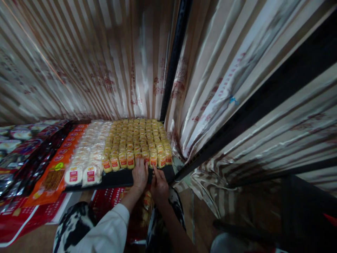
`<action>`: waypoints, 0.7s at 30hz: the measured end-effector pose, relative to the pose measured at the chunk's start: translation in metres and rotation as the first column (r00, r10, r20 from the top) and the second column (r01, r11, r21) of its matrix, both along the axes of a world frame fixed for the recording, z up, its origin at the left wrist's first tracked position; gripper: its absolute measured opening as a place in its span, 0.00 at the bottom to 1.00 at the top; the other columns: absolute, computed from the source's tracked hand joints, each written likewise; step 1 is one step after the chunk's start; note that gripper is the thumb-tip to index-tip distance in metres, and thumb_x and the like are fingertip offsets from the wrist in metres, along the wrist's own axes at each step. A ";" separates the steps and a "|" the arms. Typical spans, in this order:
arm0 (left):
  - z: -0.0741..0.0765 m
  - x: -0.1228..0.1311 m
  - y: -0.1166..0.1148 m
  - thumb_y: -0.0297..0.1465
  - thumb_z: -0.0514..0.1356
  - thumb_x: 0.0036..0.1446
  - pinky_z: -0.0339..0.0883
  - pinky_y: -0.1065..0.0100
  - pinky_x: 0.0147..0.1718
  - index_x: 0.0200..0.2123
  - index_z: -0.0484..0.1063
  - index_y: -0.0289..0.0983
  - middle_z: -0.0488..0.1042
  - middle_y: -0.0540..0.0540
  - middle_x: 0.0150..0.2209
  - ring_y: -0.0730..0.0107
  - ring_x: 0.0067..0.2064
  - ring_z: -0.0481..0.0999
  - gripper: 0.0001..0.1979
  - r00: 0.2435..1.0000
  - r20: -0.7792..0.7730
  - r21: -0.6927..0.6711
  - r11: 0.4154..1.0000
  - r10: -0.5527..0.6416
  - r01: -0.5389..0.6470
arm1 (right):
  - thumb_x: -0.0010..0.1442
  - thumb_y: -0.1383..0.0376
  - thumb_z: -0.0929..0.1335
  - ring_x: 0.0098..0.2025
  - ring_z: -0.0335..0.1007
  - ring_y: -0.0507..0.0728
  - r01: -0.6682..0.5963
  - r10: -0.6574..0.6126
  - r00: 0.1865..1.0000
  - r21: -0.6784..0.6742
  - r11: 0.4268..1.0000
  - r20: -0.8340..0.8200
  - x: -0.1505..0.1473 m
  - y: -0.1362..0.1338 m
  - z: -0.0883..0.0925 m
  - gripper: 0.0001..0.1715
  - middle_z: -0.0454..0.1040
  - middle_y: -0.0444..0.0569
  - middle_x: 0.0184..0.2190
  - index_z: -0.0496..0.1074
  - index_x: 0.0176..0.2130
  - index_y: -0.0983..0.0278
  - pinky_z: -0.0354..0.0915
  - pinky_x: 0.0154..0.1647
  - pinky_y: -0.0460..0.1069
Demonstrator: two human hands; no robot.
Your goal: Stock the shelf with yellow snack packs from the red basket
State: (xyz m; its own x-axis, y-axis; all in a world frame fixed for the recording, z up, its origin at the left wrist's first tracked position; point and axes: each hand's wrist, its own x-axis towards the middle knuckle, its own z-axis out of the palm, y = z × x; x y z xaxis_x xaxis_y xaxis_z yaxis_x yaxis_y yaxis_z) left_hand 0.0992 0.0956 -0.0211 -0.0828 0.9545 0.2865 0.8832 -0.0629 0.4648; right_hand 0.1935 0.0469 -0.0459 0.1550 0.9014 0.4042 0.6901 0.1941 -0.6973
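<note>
Rows of small yellow wrapped packets (131,159) with red labels stand packed together on a dark shelf (116,179). My left hand (140,174) reaches to the front row, its bent fingers closed against a yellow packet and covering its lower part. Close beside it on the right is my right hand (159,185). Its index fingertip meets the lower edge of a front packet, while the other fingers are curled, and whatever lies in them is hidden. White wrapped packets (91,174) with red labels form rows left of the yellow ones.
Orange snack bags (56,163) and dark shiny bags (23,163) lie farther left. Striped curtains (118,63) hang behind and to the right. A black upright post (173,63) and a slanting black bar (237,112) frame the corner. A red crate (110,198) sits below the shelf.
</note>
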 end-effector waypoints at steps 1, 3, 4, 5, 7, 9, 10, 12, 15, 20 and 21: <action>0.001 0.002 0.000 0.31 0.47 0.62 0.66 0.71 0.33 0.40 0.66 0.34 0.71 0.43 0.39 0.67 0.39 0.73 0.11 1.000 0.000 -0.015 1.000 0.009 -0.009 | 0.60 0.70 0.55 0.41 0.68 0.54 0.001 -0.001 1.000 0.002 1.000 0.003 0.000 0.000 0.000 0.27 0.68 0.52 0.39 0.61 0.57 0.60 0.66 0.44 0.50; 0.002 0.005 0.001 0.32 0.47 0.62 0.65 0.71 0.33 0.41 0.66 0.34 0.71 0.43 0.39 0.67 0.39 0.73 0.11 1.000 0.012 -0.038 0.999 0.027 -0.026 | 0.60 0.70 0.55 0.40 0.68 0.55 0.000 -0.001 1.000 0.006 1.000 0.013 0.000 0.000 0.000 0.27 0.69 0.52 0.39 0.61 0.57 0.60 0.66 0.43 0.50; 0.002 0.006 0.001 0.32 0.47 0.62 0.65 0.71 0.33 0.42 0.66 0.34 0.72 0.43 0.40 0.67 0.40 0.73 0.11 0.999 0.022 -0.043 0.998 0.038 -0.037 | 0.60 0.71 0.56 0.40 0.68 0.55 -0.001 0.001 1.000 0.005 1.000 0.019 0.000 0.000 0.000 0.27 0.69 0.52 0.39 0.61 0.58 0.60 0.67 0.42 0.50; 0.002 0.006 0.001 0.32 0.47 0.62 0.65 0.72 0.33 0.42 0.66 0.34 0.72 0.43 0.40 0.67 0.40 0.73 0.11 0.998 0.029 -0.047 0.998 0.048 -0.047 | 0.59 0.71 0.56 0.40 0.68 0.55 -0.001 0.001 1.000 0.002 1.000 0.024 0.000 0.000 0.000 0.28 0.69 0.52 0.38 0.60 0.58 0.60 0.67 0.42 0.50; 0.002 0.007 0.001 0.32 0.48 0.62 0.64 0.72 0.32 0.43 0.66 0.35 0.72 0.43 0.41 0.67 0.40 0.74 0.11 0.997 0.033 -0.053 0.997 0.066 -0.064 | 0.59 0.72 0.56 0.40 0.68 0.55 0.005 -0.005 0.999 -0.008 1.000 0.032 -0.001 0.001 0.001 0.29 0.69 0.52 0.38 0.60 0.58 0.60 0.67 0.42 0.50; 0.002 0.007 0.002 0.32 0.48 0.62 0.64 0.72 0.32 0.44 0.66 0.35 0.73 0.43 0.41 0.67 0.40 0.74 0.12 0.997 0.031 -0.049 0.996 0.076 -0.074 | 0.59 0.72 0.55 0.40 0.68 0.56 0.011 -0.011 0.999 -0.014 1.000 0.042 -0.002 0.001 0.001 0.29 0.69 0.52 0.38 0.60 0.58 0.60 0.67 0.42 0.51; 0.002 0.007 0.002 0.32 0.48 0.62 0.64 0.72 0.32 0.44 0.66 0.35 0.73 0.43 0.41 0.67 0.40 0.74 0.12 0.996 0.028 -0.044 0.996 0.080 -0.079 | 0.59 0.72 0.56 0.40 0.68 0.56 0.010 -0.009 0.999 -0.014 1.000 0.049 -0.002 0.001 0.002 0.29 0.69 0.53 0.38 0.60 0.58 0.61 0.67 0.42 0.51; 0.001 0.007 0.003 0.33 0.47 0.62 0.64 0.72 0.31 0.44 0.67 0.36 0.73 0.44 0.41 0.67 0.40 0.74 0.13 0.996 0.012 -0.033 0.996 0.089 -0.089 | 0.59 0.72 0.56 0.41 0.68 0.56 0.000 0.001 0.998 -0.012 1.000 0.064 -0.002 0.001 0.002 0.29 0.69 0.53 0.38 0.59 0.59 0.61 0.67 0.43 0.51; 0.000 0.008 0.003 0.34 0.47 0.63 0.63 0.72 0.30 0.45 0.67 0.36 0.73 0.44 0.40 0.68 0.38 0.74 0.14 0.994 -0.027 -0.022 0.995 0.101 -0.102 | 0.59 0.72 0.56 0.41 0.68 0.56 0.004 -0.003 0.997 -0.008 1.000 0.075 -0.001 0.001 0.002 0.29 0.69 0.52 0.38 0.59 0.59 0.60 0.67 0.43 0.51; -0.001 0.009 0.004 0.34 0.47 0.62 0.62 0.72 0.30 0.44 0.68 0.37 0.74 0.44 0.38 0.68 0.36 0.74 0.14 0.993 -0.046 -0.004 0.994 0.113 -0.113 | 0.58 0.72 0.56 0.41 0.68 0.56 0.022 -0.021 0.997 -0.007 1.000 0.078 -0.002 0.002 0.002 0.29 0.69 0.52 0.38 0.60 0.58 0.60 0.67 0.43 0.51; -0.001 0.008 0.004 0.34 0.47 0.62 0.62 0.72 0.30 0.43 0.69 0.37 0.74 0.44 0.37 0.69 0.36 0.74 0.14 0.993 -0.044 0.006 0.994 0.112 -0.112 | 0.58 0.72 0.56 0.41 0.68 0.56 0.030 -0.029 0.996 -0.009 1.000 0.083 -0.003 0.001 0.001 0.29 0.69 0.52 0.38 0.61 0.58 0.61 0.67 0.43 0.51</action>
